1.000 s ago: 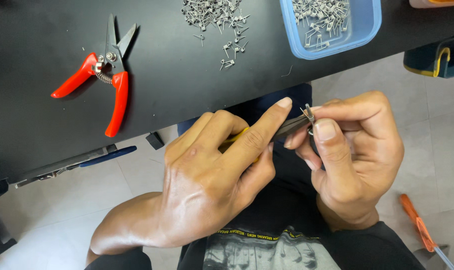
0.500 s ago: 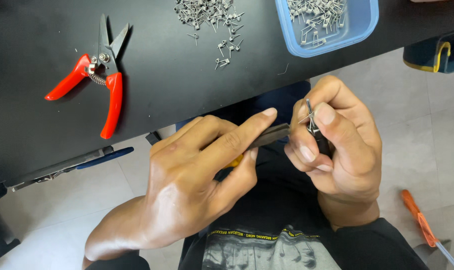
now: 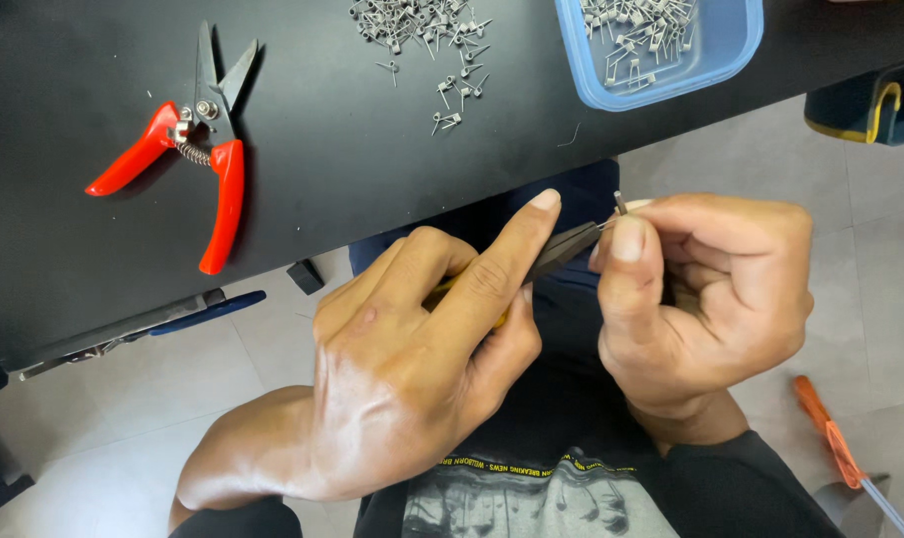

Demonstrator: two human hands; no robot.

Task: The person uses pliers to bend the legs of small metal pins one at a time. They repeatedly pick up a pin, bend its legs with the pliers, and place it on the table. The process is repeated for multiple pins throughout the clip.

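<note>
Holding the pliers (image 3: 562, 247) with our left hand (image 3: 412, 369), we grip the small wire coil (image 3: 618, 204) at centre frame, pinched by our right hand (image 3: 706, 289) fingers to steady it.

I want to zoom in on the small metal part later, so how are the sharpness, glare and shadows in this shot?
Head view: even, soft light; sharp on the left hand and right hand; mild sheen on the knuckles; faint glare on the black table; the pinched wire piece is tiny and barely resolved; red-handled snips are crisp and cast almost no shadow.

Bare black tabletop (image 3: 372, 169) between red snips (image 3: 188, 139) and blue tray (image 3: 661, 50).
</note>
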